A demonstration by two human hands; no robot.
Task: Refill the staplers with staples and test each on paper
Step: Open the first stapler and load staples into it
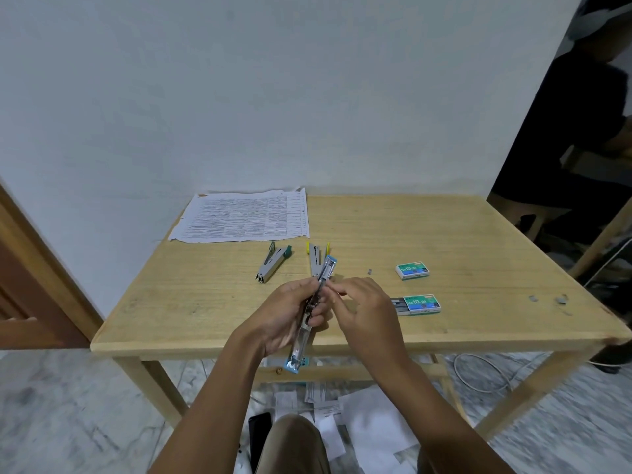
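L hand (290,313) grips opened light-blue metal stapler (327,268), held over near edge of wooden worktop (478,241); R hand (366,306) pinches its magazine. Risk: stapler tilted w/ magazine open, so refill may skew, jam or spill.

I'm sitting at a light wooden table (444,234) pushed up against a plain pale wall (273,97). To my left stands a brown wooden door (30,285) in its frame. The floor (68,405) is grey-veined marble, and a dark phone (259,436) lies flat on it under the table, close to my knee. A white cable (478,374) loops across the floor by the table's right legs. Off to my right, someone in dark clothes (581,148) is at the frame's edge, blurred, beside a light wooden stool (533,213).
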